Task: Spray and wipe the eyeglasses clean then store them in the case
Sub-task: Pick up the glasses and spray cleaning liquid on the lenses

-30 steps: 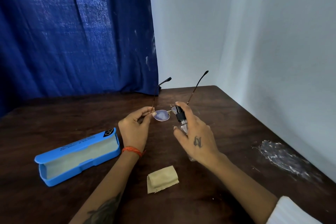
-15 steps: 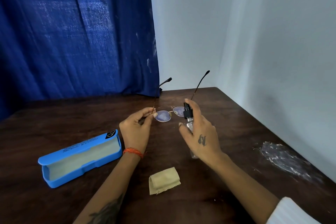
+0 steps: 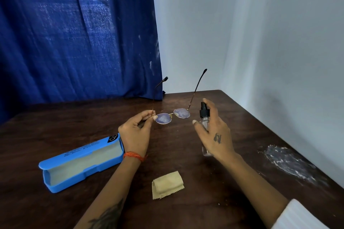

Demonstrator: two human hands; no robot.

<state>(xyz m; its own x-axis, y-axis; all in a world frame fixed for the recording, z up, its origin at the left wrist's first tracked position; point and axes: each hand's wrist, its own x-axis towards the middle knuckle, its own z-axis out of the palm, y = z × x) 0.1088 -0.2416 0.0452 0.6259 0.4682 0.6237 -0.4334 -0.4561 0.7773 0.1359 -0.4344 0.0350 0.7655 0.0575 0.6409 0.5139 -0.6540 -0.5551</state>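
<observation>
My left hand pinches the thin-framed eyeglasses at their left hinge and holds them above the table, arms unfolded and pointing up and away. Both lenses carry pale wet patches. My right hand grips a small clear spray bottle with a black pump top, just to the right of the right lens; the forefinger lies over the pump. A blue glasses case lies open at the left. A folded beige cloth sits near the front, between my forearms.
The dark wooden table stands in a corner, with a blue curtain behind and pale walls at the back and right. A whitish smear marks the table's right side.
My right hand has carried the spray bottle rightward, off the front of the right lens, so both lenses now show. My left hand keeps its hold on the glasses.
</observation>
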